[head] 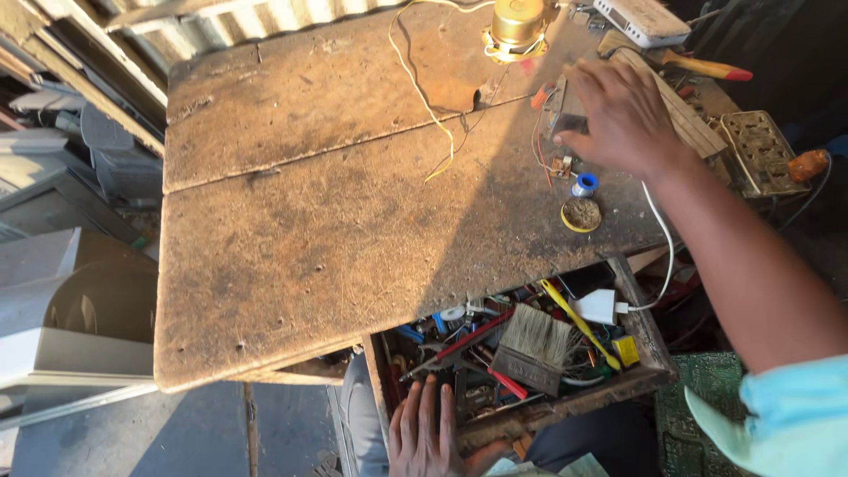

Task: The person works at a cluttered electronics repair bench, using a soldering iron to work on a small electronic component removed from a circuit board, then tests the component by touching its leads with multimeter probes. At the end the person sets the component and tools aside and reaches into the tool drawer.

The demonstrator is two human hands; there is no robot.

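Right hand: the right hand [623,115] reaches out over the far right part of the desk [309,238], palm down, its fingers [590,81] spread loosely over a small electronic part with wires [561,132]; whether they grip it cannot be told, since the hand covers most of it.
Left hand: the left hand [424,437] lies flat with fingers stretched out and apart, holding nothing, at the near edge of the open drawer [649,340].
Electronic part: on the desk top at the far right, under and just beside the right hand, with red and orange wires trailing from it.
Near the right hand: a small blue spool [584,185] and a round yellow tin [581,215] sit on the desk just in front of the hand; a white cable [661,225] runs past the wrist down to a white plug adapter [598,306] in the drawer.
Drawer: pulled out below the desk, full of tools, among them a wide paintbrush [533,346], a yellow-handled tool [579,322] and red-handled tools [481,336].
Far edge: a brass-coloured round motor [517,25] with a yellow wire [415,84] stands on the desk, well apart from the left hand.
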